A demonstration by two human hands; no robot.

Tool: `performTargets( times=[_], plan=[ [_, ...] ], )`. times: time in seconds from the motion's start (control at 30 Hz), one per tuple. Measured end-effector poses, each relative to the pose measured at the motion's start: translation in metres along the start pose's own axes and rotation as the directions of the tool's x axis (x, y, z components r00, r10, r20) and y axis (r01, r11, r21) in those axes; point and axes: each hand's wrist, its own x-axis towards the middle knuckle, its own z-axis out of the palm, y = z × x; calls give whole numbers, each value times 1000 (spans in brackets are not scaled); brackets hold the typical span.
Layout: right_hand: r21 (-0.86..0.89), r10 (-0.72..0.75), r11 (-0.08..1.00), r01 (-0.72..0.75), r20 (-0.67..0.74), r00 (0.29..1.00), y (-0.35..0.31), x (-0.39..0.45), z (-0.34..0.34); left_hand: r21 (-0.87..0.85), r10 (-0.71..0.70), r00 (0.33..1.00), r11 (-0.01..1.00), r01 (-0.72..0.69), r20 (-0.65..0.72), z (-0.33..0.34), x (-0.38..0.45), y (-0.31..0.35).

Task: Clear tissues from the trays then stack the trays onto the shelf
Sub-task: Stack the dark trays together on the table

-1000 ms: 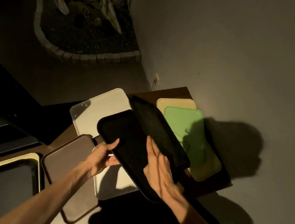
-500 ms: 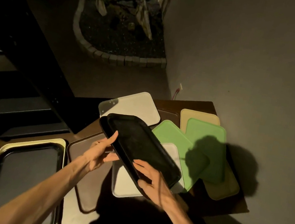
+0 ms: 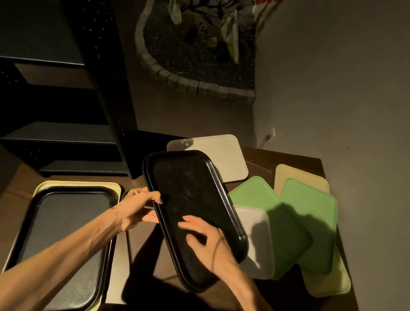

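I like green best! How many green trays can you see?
2. One green tray peeks out just right of the black tray in the hands. The other green tray lies further right, on a yellow tray. More could be hidden underneath the pile.

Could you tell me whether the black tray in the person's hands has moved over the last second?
Yes. The black tray swung left, uncovering the green tray it hid.
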Motion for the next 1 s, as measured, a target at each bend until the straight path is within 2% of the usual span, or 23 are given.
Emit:
performTargets(
  times=[0.07, 0.13, 0.2, 0.3, 0.37, 0.43, 0.5, 0.6, 0.7, 0.77, 0.9, 1.0],
  plan=[
    [-46, 44, 997, -54, -195, 980, 2, 19, -7, 21, -11, 1000, 1000, 11, 20, -15, -4, 2],
    [-124, 61, 985, -116, -380, 923, 2, 37, -18, 34, -30, 999, 999, 29, 22, -25, -11, 7],
    [-180, 104, 962, -206, -455, 884, -1, 50, -26, 10, -52, 997, 999, 51, 52, -33, -20, 13],
    [-160, 276, 915, -369, -418, 865, -3, 68, -25, -45, -74, 995, 996, 78, 71, -60, -26, 19],
    [-112, 314, 922, -372, -348, 883, -6, 80, -22, -24, -97, 988, 995, 101, 117, -84, -29, 19],
    [28, 327, 943, -331, -260, 909, -16, 88, -15, 14, -143, 978, 990, 142, 151, -102, -35, 19],
    [86, 376, 927, -366, -182, 909, -23, 90, -3, 53, -178, 975, 984, 172, 134, -118, -40, 13],
    [86, 468, 884, -460, -191, 863, -17, 84, 29, 68, -216, 974, 975, 211, 68, -130, -48, 4],
    [136, 452, 890, -435, -128, 883, -9, 78, 70, 97, -233, 971, 967, 237, -52, -155, -45, -9],
    [137, 412, 906, -401, -64, 909, -9, 80, 96, 113, -189, 973, 972, 204, -132, -177, -43, -19],
    [134, 522, 849, -511, -61, 851, -15, 77, 135, 102, -118, 950, 983, 153, -290, -217, -46, -33],
    [98, 521, 853, -513, -95, 848, -21, 78, 167, 138, -83, 931, 980, 141, -356, -252, -46, -42]
  ],
)
